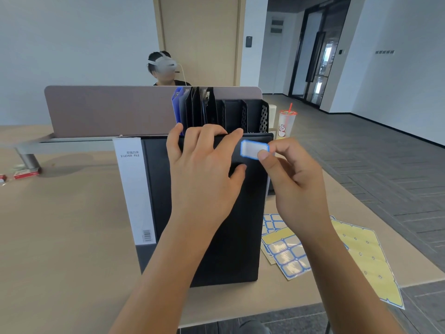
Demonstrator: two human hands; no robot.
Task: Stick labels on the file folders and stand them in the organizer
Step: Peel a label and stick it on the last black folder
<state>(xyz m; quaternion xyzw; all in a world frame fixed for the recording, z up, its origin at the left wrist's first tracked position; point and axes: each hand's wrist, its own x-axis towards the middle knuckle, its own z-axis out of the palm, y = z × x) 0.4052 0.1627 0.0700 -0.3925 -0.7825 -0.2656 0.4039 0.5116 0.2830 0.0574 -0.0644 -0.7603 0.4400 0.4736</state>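
Left hand [204, 169] lies flat and spread on the black folder [231, 237] on the surface [72, 225], fingers hooked over its top edge, grip closed on nothing. Right hand [296, 179] has its grip pinched on a blue-bordered label [252, 148] at the folder's top right corner; can't tell if it's touching yet. Label sheets [289, 256] sit just right of the folder. The black organizer [240, 114] stands right behind it with folders already inside.
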